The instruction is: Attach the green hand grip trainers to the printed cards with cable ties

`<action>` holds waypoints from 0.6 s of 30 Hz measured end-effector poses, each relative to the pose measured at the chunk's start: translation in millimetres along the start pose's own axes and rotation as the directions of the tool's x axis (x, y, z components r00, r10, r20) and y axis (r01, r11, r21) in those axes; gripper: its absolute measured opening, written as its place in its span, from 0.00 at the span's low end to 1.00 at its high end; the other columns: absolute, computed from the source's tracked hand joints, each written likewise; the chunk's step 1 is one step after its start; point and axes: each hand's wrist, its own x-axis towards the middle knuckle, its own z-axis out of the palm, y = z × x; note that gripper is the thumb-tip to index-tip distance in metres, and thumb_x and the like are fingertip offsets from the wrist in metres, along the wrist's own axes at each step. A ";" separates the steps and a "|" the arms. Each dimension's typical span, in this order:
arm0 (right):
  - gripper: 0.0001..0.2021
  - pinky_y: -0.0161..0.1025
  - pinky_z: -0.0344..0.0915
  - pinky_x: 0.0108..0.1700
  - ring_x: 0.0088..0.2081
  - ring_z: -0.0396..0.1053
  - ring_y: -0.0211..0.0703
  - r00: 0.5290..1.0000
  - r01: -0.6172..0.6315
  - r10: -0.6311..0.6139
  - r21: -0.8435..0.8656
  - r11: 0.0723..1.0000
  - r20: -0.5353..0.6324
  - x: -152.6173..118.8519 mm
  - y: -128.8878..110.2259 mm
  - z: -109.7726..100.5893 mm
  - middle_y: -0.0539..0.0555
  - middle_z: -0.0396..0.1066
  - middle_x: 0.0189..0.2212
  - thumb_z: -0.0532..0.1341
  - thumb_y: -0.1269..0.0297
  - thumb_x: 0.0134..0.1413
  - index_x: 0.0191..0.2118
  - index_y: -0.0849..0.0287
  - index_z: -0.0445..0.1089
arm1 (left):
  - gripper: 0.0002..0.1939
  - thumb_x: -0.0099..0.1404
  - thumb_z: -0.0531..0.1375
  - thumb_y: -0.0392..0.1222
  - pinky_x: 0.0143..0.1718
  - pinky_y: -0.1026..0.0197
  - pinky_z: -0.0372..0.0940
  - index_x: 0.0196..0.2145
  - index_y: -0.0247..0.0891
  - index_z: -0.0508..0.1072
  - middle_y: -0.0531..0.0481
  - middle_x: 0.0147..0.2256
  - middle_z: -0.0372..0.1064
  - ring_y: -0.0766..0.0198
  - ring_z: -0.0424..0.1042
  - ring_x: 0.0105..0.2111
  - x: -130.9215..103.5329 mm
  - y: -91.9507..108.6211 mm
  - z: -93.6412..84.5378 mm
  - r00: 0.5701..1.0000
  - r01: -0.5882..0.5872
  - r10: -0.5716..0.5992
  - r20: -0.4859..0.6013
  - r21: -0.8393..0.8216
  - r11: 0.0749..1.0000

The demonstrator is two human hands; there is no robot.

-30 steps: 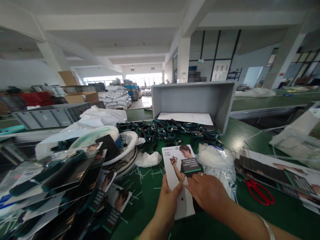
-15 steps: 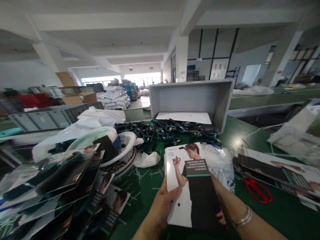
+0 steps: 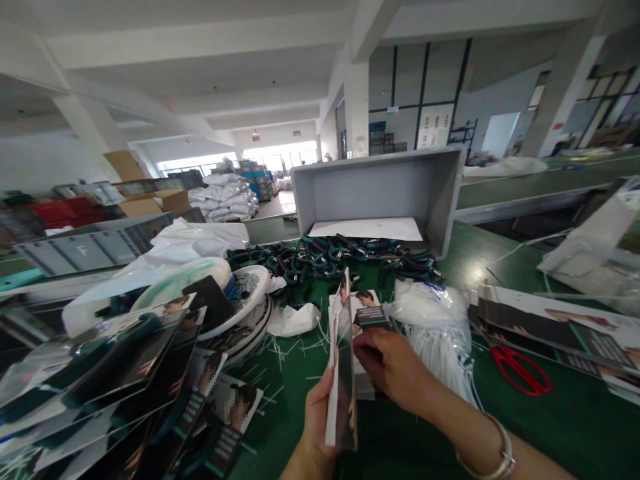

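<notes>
My left hand (image 3: 319, 408) is closed around printed cardboard cards (image 3: 341, 393), held upright and turned nearly edge-on. My right hand (image 3: 393, 363) is beside them, its fingers curled in against the card face; anything between the fingertips is hidden. Behind this hand, more printed cards (image 3: 367, 303) show on the green table. To the right of them lies a clear bag of white zip ties (image 3: 435, 327). Dark green hand grips (image 3: 325, 257) lie heaped beyond the cards. At the left is a pile of cards with hand grips attached (image 3: 125, 360).
A grey bin (image 3: 375, 190) lies tipped on its side at the back. Red scissors (image 3: 520, 370) and a stack of printed cards (image 3: 560, 327) are at the right. White bowls of small parts (image 3: 247, 287) stand left of centre, with loose tie scraps nearby.
The cards in my left hand have turned from face-on to nearly edge-on. My right hand has come out from behind them to their right side, uncovering other cards and the zip ties.
</notes>
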 end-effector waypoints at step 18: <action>0.09 0.37 0.62 0.35 0.31 0.67 0.42 0.998 -0.042 0.048 0.145 0.988 -0.036 9.1 -9.7 8.7 0.53 0.72 0.27 0.55 0.70 0.49 0.32 0.59 0.72 | 0.08 0.52 0.64 0.36 0.20 0.73 0.63 0.33 0.41 0.76 0.53 0.28 0.75 0.72 0.70 0.21 -0.8 0.0 -6.4 0.989 -0.040 0.035 -0.143 -0.030 0.999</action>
